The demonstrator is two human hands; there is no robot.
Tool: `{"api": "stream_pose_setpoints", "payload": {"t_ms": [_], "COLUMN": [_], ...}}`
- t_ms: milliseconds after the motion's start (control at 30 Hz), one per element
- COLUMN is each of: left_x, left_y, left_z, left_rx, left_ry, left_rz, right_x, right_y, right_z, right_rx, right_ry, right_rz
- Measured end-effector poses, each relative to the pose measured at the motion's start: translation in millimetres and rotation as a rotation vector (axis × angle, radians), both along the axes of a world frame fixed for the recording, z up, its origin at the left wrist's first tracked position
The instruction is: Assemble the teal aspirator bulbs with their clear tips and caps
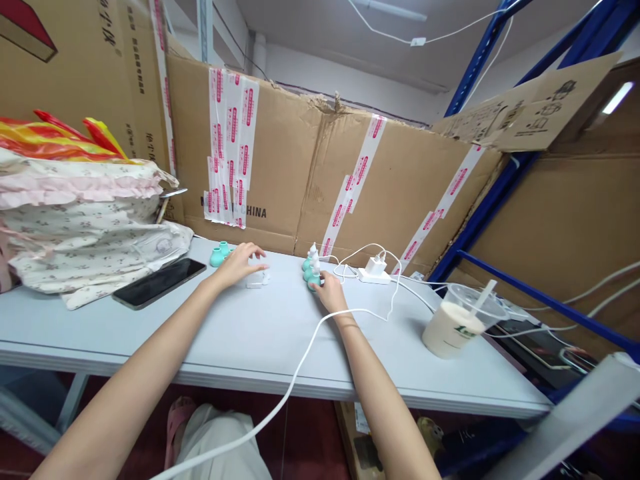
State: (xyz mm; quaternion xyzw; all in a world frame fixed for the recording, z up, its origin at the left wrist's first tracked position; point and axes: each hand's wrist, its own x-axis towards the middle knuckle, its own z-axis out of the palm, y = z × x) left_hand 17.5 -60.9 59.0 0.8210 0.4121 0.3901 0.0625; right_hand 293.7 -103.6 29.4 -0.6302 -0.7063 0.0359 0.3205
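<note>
My left hand hovers over the table's left half, thumb and fingers apart, holding nothing. Just under its fingertips lies a small clear-and-white piece, too small to name. Partly behind that hand are teal rounded pieces with open necks. My right hand has its thumb and fingers closed on the near end of a teal rounded-base piece, one of a joined-looking row. White pointed tops stand on this row. Whether the teal pieces are joined I cannot tell.
A black phone lies at left beside a floral cloth bag. On the right are a white power strip with a charger and a cup of milky drink. A white cable crosses the table's front edge. Cardboard walls the back.
</note>
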Motion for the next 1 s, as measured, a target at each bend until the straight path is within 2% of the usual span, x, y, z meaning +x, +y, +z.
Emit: {"api": "stream_pose_setpoints", "payload": {"t_ms": [133, 233, 333, 400, 600, 733, 833, 1000], "left_x": [-6.6, -11.3, -13.6, -13.9, -11.7, -7.5, -5.7, -12.6], "left_y": [-2.5, 0.5, 4.2, 5.3, 2.6, -0.6, -3.2, -11.3], "left_z": [-2.0, -6.3, -9.5, -10.8, -15.0, -11.3, 0.0, 21.5], "left_rx": [-0.015, -0.070, -0.102, -0.108, -0.144, -0.157, -0.204, -0.443], "left_ry": [0.294, 0.397, 0.430, 0.408, 0.332, 0.336, 0.199, -0.287], "left_rz": [-0.034, -0.037, -0.036, -0.041, -0.070, -0.046, -0.093, -0.261], "right_x": [-1.0, -1.2, -1.2, -1.4, -5.0, -8.6, -12.8, -34.3], "right_y": [-5.2, -8.2, -10.4, -12.0, -20.4, -26.0, -29.0, -30.4], "right_z": [5.8, 9.3, 13.0, 17.6, 41.4, 49.1, 47.1, 36.9], "right_rx": [-0.104, -0.176, -0.168, -0.079, 0.455, 0.570, 0.588, 0.453], "right_ry": [-0.090, -0.136, -0.101, -0.026, 0.283, 0.330, 0.311, 0.190], "right_rz": [-0.085, -0.109, -0.120, -0.129, -0.138, -0.117, -0.049, 0.145]}}
